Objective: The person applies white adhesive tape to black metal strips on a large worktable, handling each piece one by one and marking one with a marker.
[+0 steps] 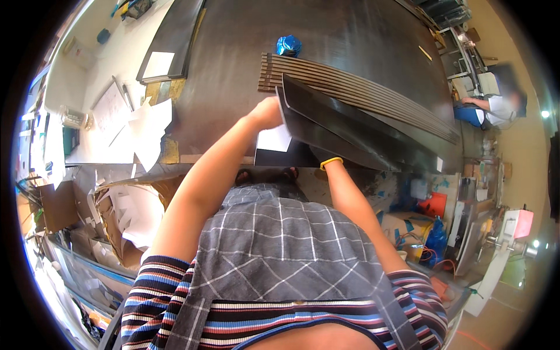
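Note:
My left hand (269,112) is closed on the left end of a long, thin black panel (326,131), which is tilted up off the table. A second black panel (318,100) leans just behind it, its left end apart from the first. My right forearm, with a yellow wristband (332,163), reaches under the near side of the panels; they hide my right hand and its fingers. Below them, at the table's near edge, lies another dark board (269,157) with a white paper (274,139) on it. Long brown ridged strips (350,93) lie side by side just beyond.
On the dark table (233,52), a shiny blue object (289,45) sits beyond the strips. Stacked black boards (169,44) and loose papers (150,131) are at left. An open carton (111,233) stands below the left edge. Another person (499,108) sits at far right.

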`<state>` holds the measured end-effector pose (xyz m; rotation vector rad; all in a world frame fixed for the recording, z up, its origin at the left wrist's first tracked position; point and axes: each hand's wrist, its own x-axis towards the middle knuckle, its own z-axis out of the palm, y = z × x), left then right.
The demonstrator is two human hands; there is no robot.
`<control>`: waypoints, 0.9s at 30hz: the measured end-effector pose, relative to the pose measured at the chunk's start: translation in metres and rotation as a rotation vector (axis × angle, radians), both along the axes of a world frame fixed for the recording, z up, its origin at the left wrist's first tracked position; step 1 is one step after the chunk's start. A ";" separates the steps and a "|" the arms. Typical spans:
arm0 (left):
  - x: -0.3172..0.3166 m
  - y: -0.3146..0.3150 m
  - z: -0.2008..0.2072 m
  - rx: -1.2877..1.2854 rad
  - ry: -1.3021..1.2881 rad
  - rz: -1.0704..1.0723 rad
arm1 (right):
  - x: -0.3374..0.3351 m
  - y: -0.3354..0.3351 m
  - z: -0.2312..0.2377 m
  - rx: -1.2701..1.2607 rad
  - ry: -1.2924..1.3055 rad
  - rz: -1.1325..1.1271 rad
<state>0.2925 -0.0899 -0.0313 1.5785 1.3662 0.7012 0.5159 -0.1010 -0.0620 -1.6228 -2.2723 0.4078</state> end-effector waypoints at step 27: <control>0.030 -0.017 0.014 0.278 0.555 -0.055 | 0.025 0.015 -0.013 0.148 0.167 0.006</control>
